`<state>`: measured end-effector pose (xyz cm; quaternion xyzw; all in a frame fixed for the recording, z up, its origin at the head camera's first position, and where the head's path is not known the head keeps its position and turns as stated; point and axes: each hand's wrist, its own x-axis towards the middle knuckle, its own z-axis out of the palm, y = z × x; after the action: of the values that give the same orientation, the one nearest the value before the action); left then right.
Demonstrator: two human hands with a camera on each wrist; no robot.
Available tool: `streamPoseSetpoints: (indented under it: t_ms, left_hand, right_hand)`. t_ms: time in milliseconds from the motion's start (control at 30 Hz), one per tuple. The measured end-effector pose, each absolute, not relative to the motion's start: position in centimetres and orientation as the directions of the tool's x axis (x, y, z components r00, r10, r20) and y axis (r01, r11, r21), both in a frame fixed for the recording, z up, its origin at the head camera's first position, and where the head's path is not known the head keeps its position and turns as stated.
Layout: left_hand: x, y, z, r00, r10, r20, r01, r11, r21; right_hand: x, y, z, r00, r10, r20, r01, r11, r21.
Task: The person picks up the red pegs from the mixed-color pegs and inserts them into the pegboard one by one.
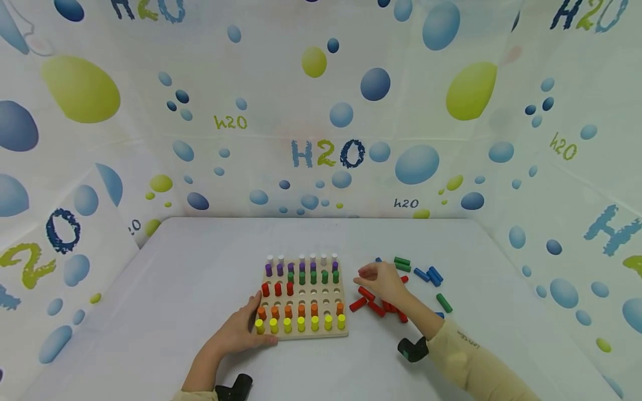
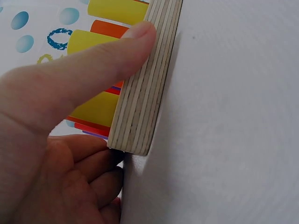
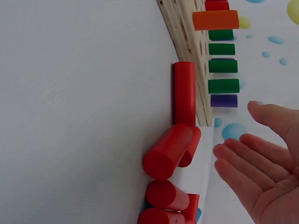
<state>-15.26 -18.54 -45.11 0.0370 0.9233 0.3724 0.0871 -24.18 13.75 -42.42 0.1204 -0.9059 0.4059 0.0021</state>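
Observation:
A wooden pegboard (image 1: 321, 336) stands on the table with rows of yellow, orange, red, green, purple and white pegs. My left hand (image 1: 243, 328) grips its near left corner. In the left wrist view the thumb (image 2: 100, 70) presses the layered board edge (image 2: 140, 107), while the other fingers lie around the corner. To the right of the board, my right hand (image 1: 385, 283) hovers over loose red pegs (image 1: 376, 308). Its fingers are loosely bent and hold nothing in the right wrist view, with a red peg (image 3: 184, 91) lying beside the board.
Green pegs (image 1: 402, 262) and blue pegs (image 1: 434, 275) lie scattered beyond and right of my right hand. Another green peg (image 1: 443, 302) is nearer my right forearm. The white table (image 1: 150, 312) is enclosed by a patterned curtain (image 1: 281, 128) at the back and sides.

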Motion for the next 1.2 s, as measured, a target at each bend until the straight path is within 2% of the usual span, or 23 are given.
streamPoseSetpoints:
  t_ms: [267,533,800,1033,1200]
  left_hand:
    - [-15.2,-18.5,-44.9,-0.982,0.136,-0.129,0.008,0.717,0.697]
    - [-15.2,-18.5,-45.1,-0.982,0.136,-0.131,0.008,0.724,0.690]
    - [-15.2,-18.5,-45.1,-0.981,0.135,-0.139,-0.001,0.716,0.698]
    - [-15.4,-18.5,-45.3,-0.983,0.124,-0.136,-0.006,0.717,0.697]
    - [-15.4,-18.6,-45.4,-0.984,0.126,-0.128,0.001,0.717,0.697]
  right_hand:
    - [-23.9,14.1,-43.1,-0.964,-0.265,0.027,-0.222,0.742,-0.633]
    - [-24.3,13.8,-43.6,-0.958,-0.287,0.020,-0.252,0.804,-0.539]
    - [-24.2,12.6,-43.0,-0.937,-0.349,0.000,-0.329,0.884,-0.331]
    - [-23.8,11.7,-42.6,-0.939,-0.343,-0.011,-0.329,0.910,-0.253]
    - [-23.8,11.7,-42.5,-0.942,-0.335,-0.023,-0.318,0.912,-0.260]
